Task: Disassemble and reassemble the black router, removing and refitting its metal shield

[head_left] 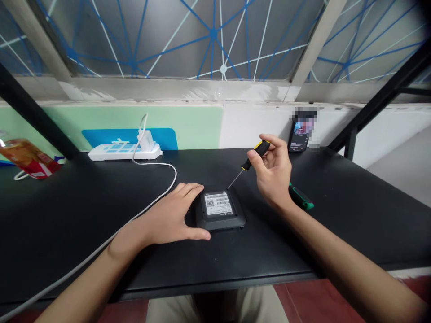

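Observation:
A black device (238, 219) with a white printed label lies on the black table (269, 251). Around its left side, my left hand (171, 215) holds it, fingertips at the far edge and thumb at the near edge. My right hand (274, 172) grips a yellow and black screwdriver (256, 154) between thumb and fingers. The screwdriver slants down to the left, and its tip is at the device's far right corner. Whether a screw is under the tip is too small to tell.
Right of my right hand lies a green and black handle (301, 197), partly hidden. A phone (299, 134) leans against the back wall. A white power strip (124, 151) with a white cable (153, 202) stands back left. A red and orange package (32, 157) is far left.

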Demonstrator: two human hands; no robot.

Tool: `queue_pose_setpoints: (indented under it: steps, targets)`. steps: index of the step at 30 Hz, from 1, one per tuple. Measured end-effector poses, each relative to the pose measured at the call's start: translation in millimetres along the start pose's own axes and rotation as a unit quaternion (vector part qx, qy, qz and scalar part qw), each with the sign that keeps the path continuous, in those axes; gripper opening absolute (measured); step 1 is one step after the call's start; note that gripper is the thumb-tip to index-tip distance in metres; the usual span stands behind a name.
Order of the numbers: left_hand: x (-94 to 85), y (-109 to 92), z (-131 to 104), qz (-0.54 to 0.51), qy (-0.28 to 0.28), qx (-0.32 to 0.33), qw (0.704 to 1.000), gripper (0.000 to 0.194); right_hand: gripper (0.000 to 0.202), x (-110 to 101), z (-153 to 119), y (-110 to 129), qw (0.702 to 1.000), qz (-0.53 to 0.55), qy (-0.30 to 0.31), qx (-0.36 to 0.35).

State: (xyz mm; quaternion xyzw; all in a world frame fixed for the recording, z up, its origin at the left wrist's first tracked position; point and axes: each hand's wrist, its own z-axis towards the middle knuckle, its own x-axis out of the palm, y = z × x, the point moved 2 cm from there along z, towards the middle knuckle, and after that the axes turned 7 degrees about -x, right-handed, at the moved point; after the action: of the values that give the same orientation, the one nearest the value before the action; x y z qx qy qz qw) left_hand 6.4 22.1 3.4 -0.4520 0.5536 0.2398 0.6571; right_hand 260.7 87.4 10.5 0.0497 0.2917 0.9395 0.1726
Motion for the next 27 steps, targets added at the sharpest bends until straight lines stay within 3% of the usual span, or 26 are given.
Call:
queue_pose_setpoints:
  steps: [6,15,20,27]
  targets:
    - [-0.1,1,-1,-0.007,0.004,0.001,1.000,0.106,0.027,1,-2,4,0.998,0.052,0.015,0.033]
    - [0.7,2,0,-0.008,-0.016,0.012,1.000,0.102,0.039,1,-2,-3,1.000,0.022,0.006,-0.011]
    - [-0.8,1,0,0.000,-0.023,0.015,1.000,0.101,0.043,-1,-2,3,0.999,0.042,-0.015,0.001]
    - [-0.6,4,0,0.000,-0.027,-0.002,1.000,0.103,0.036,-1,-7,20,0.998,0.051,0.010,0.032]
